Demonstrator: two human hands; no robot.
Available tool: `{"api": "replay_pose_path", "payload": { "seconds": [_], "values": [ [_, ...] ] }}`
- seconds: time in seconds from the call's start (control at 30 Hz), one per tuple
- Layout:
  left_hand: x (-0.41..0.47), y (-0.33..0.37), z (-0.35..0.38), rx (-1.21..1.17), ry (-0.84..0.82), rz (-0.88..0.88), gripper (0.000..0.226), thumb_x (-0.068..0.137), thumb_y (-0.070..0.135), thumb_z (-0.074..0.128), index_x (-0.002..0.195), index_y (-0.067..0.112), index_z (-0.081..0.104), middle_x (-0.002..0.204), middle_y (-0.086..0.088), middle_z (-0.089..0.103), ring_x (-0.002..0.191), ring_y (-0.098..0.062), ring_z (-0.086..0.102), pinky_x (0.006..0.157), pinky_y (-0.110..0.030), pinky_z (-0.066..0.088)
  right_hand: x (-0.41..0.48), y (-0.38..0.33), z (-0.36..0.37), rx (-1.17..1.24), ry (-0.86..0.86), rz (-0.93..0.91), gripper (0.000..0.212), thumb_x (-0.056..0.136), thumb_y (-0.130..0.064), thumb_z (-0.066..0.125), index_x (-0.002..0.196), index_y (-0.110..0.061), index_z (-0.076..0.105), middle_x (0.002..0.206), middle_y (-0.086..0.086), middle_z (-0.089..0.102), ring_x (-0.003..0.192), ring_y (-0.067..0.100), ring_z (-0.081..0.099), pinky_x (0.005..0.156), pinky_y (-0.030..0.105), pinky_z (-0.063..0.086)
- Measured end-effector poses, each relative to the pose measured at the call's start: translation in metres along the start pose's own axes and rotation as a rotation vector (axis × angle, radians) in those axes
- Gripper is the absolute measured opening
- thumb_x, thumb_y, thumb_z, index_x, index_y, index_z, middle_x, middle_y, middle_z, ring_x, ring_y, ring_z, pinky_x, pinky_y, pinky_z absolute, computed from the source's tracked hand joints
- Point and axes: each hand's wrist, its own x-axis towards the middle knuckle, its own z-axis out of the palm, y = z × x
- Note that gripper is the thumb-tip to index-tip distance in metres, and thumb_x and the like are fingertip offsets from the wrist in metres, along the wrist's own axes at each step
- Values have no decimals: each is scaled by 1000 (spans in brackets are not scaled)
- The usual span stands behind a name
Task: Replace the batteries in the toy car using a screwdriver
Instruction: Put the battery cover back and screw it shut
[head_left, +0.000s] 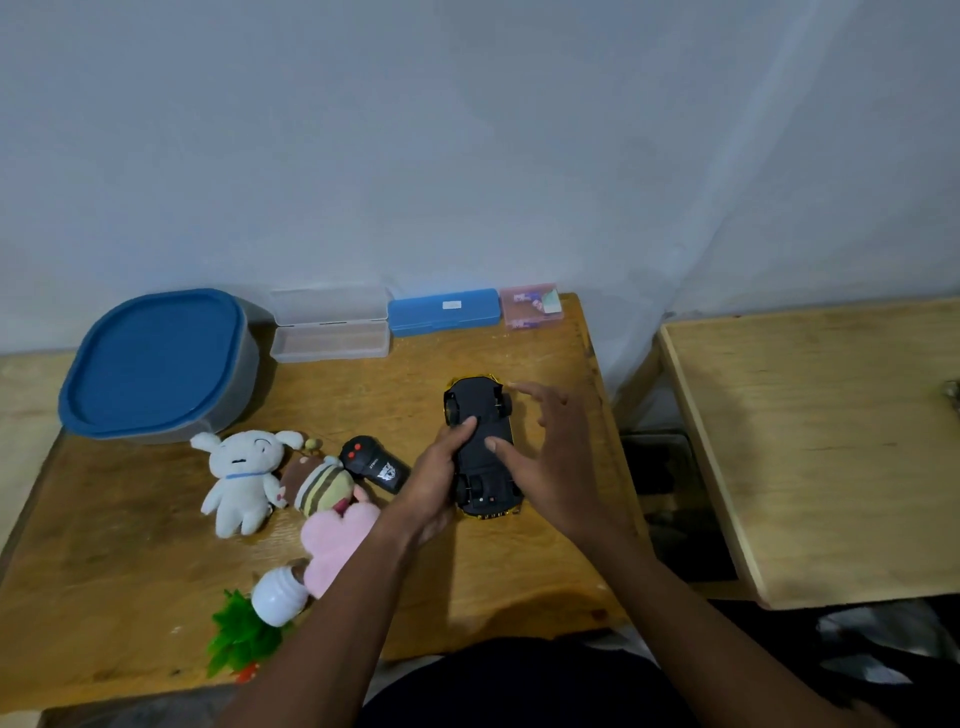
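1. On the wooden table (467, 561): broad and cluttered, with free board only around the car. Best to work right there, flat on the wood, not lifted in the air.
2. Far left, blue-lidded container (156, 364); along the wall, clear case (330, 332), blue case (441, 312), pink box (530, 306). No screwdriver or spare batteries in sight; probably inside one of those cases, though impossible to tell which.
3. Middle left, white plush (241, 478), striped plush (319, 486), pink plush (337, 540), remote control (374, 467). Crowding the left elbow; worth nudging aside so a loose screw cannot roll under them.
4. Right of centre, toy car (480, 447) lying upside down, dark underside up, wheels in the air, yellow body edge peeking out at both ends.
5. Left hand (436, 483) clamped along the car's left flank, thumb pressed onto the chassis near the middle. Good anchor; worth keeping the pressure straight down to stop rocking on the roof.
6. Right hand (540, 457) spread wide, thumb touching the underside, the other digits fanned out above the far wheel, gripping nothing. Looks like feeling for the battery hatch.
7. Hatch screw: too small to make out. Worth finding before fetching the driver.
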Motion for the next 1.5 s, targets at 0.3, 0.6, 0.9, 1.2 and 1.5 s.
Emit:
{"api": "replay_pose_path", "payload": {
  "seconds": [0.3,0.6,0.9,1.2,1.5],
  "values": [
    [8,-17,7,25,63,-18,41,104,35,51,141,18,51,125,-11,69,108,-31,70,88,-47,57,-12,43,-17,-116,-15,242,55,77,-34,79,126,-40,54,119,-11,43,107,10,50,86,27,48],
    [17,-25,11,-25,133,-133,48,101,40,53,142,14,53,128,-17,69,113,-39,68,82,-44,60,4,71,-17,-400,-104,235,16,89,-32,68,104,-31,74,114,-2,56,112,21,45,91,37,45],
    [7,-19,10,-46,81,-97,44,104,36,49,139,10,54,114,-15,71,89,-29,73,71,-39,61,17,75,-8,-524,-157,106,11,89,-34,67,96,-31,77,109,-2,54,109,22,49,93,39,46],
    [-2,-16,10,-37,74,-73,43,105,35,48,140,11,54,118,-14,70,90,-27,73,68,-36,62,16,72,-6,-588,-116,37,13,89,-30,66,84,-31,78,107,-5,60,107,20,48,93,34,44],
    [-9,-13,9,-71,47,-140,39,103,37,50,130,11,61,101,-8,78,81,-24,76,67,-35,61,10,52,6,-276,10,125,6,85,-26,71,83,-31,74,114,-6,60,116,20,45,95,12,25]
  ]
}}
